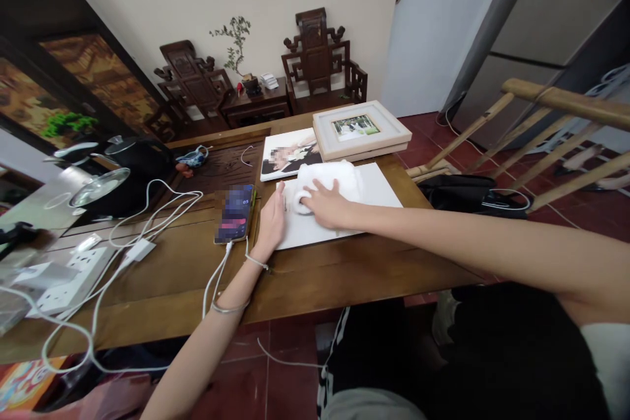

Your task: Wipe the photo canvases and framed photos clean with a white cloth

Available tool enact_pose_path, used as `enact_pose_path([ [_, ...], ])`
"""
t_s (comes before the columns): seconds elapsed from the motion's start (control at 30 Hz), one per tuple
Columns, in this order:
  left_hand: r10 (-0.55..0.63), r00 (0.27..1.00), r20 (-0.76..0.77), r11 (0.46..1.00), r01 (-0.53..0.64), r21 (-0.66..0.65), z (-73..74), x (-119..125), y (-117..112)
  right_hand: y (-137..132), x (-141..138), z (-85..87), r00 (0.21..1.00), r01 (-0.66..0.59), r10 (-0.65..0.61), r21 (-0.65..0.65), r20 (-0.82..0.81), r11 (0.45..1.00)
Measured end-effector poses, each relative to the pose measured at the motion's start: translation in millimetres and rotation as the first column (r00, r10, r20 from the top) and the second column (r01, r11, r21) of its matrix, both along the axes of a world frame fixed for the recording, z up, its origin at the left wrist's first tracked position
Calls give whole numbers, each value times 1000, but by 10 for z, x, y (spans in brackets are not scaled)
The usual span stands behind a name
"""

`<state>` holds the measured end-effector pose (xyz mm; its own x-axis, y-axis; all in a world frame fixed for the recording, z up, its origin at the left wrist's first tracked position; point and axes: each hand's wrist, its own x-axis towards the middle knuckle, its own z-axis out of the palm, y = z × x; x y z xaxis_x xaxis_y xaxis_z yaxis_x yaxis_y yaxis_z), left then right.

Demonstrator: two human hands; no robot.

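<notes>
My right hand (329,205) lies on top of a bunched white cloth (329,177), its fingers spread and pressing down. The cloth rests on a flat white board or panel (381,184) on the wooden table. My left hand (272,220) stands on edge along the board's left side, fingers straight and touching or very near its edge. Left of that hand lies a phone (235,213) with a lit screen and a white cable plugged in. Behind the board are a photo print panel (290,151) and a pale framed picture (361,128) stacked on another frame.
A white power strip (73,279) and tangled white cables (147,230) cover the table's left part. Further back sit a dark kettle (135,154), a glass lid (101,187) and small ornaments (193,157). A wooden chair (556,95) stands at the right.
</notes>
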<state>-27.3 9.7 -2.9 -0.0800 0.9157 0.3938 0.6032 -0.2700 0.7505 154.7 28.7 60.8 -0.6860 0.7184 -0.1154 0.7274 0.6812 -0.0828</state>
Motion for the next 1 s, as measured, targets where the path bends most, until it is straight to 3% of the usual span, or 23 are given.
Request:
enact_pose_path([
  [0.07, 4, 998, 68, 1000, -6, 21, -17, -12, 22, -29, -128, -50, 1000, -19, 19, 25, -3, 1000],
  [0.2, 50, 985, 162, 997, -58, 46, -18, -34, 41, -223, -201, -130, 970, -241, 241, 54, 8, 969],
  [0.33, 69, 982, 176, 994, -83, 71, 22, -32, 18, -502, -14, -172, 904, -427, 427, 101, 27, 899],
  [0.47, 48, 984, 174, 995, -63, 82, 42, 1, -3, -758, 228, -124, 867, -498, 497, 118, 44, 859],
  [0.67, -2, 997, -73, 997, 8, 82, 23, 24, -20, -800, 413, 37, 919, -395, 395, 69, 15, 916],
  [0.83, -96, 956, -277, 995, 97, -8, -92, 10, 17, -409, 483, 94, 984, -176, 176, 27, -11, 984],
  [1.0, -130, 917, -377, 991, 127, -34, -107, 25, 8, -17, 379, 137, 996, -8, 8, 7, -84, 1000],
])
